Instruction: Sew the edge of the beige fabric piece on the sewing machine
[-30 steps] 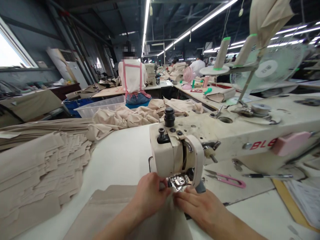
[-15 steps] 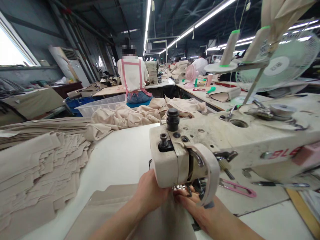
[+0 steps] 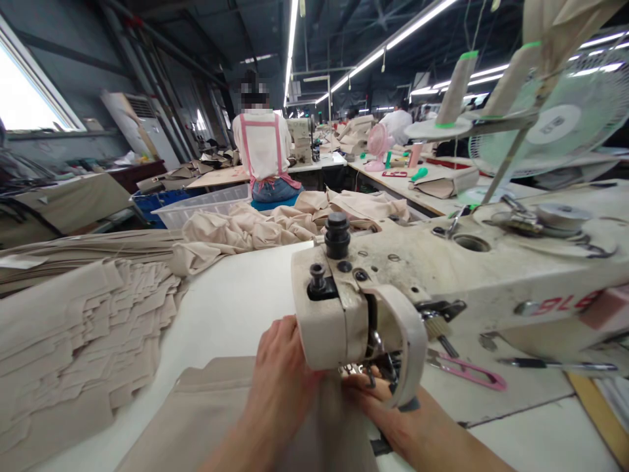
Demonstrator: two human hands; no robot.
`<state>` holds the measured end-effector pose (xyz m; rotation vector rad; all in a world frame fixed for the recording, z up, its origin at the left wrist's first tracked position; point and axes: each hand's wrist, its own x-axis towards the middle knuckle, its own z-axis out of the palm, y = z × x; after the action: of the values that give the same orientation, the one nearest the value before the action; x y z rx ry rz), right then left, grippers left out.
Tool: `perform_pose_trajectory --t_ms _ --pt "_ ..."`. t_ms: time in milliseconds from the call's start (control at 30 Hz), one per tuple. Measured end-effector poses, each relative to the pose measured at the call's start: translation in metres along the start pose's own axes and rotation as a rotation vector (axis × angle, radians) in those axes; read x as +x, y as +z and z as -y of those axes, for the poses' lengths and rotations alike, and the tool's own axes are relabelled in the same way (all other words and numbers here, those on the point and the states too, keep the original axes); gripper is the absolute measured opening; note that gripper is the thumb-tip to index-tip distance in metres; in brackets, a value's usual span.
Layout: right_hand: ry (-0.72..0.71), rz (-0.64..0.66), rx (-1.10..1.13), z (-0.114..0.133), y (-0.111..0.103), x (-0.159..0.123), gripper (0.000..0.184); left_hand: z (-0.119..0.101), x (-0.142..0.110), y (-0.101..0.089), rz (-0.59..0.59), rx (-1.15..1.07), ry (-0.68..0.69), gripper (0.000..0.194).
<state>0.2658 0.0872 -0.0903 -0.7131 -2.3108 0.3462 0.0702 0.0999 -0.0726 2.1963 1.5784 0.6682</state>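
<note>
A beige fabric piece lies on the white table and runs under the head of a sewing machine. My left hand is on the fabric, left of the machine head, knuckles up and fingers bent round it; the fingertips are hidden behind the head. Close to the presser foot, my right hand holds the fabric's right edge, fingers closed and partly covered by the machine's white curved guard. The needle itself cannot be made out.
Stacked beige cut pieces lie at left. Crumpled fabric fills a clear plastic bin behind the table. Pink thread snips and a pen lie right of the machine. Thread cones stand above; a co-worker sits ahead.
My left hand has turned and shifted slightly left and up beside the machine head, showing more of its knuckles. The right hand stays nearly in place. The view has shifted a little.
</note>
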Motion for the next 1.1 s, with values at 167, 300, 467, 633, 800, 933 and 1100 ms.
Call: perform_pose_trajectory --t_ms 167,300,467,633,800,933,1100 --pt "0.243 0.024 0.078 0.005 0.001 -0.001 0.029 0.011 -0.06 0.036 -0.032 -0.229 0.233 0.027" --pt "0.464 0.045 0.263 0.017 0.006 -0.019 0.024 0.007 -0.067 0.033 0.032 -0.378 0.133 0.031" --pt "0.97 -0.069 1.377 0.041 0.02 -0.044 0.046 -0.001 -0.061 0.017 0.119 -0.548 0.055 0.022" --pt "1.005 -0.102 1.606 0.055 0.029 -0.037 0.047 -0.009 -0.061 0.014 0.127 -0.466 -0.094 0.048" --pt "1.112 -0.168 1.47 0.06 0.034 -0.028 0.039 -0.008 -0.061 0.012 0.149 -0.536 -0.041 0.034" --pt "1.221 -0.142 1.361 0.066 0.031 -0.022 0.024 -0.006 -0.067 0.014 0.128 -0.495 0.085 0.009" --pt "1.249 -0.111 1.334 0.071 0.026 -0.021 0.023 -0.003 -0.079 0.026 -0.053 -0.237 0.42 0.015"
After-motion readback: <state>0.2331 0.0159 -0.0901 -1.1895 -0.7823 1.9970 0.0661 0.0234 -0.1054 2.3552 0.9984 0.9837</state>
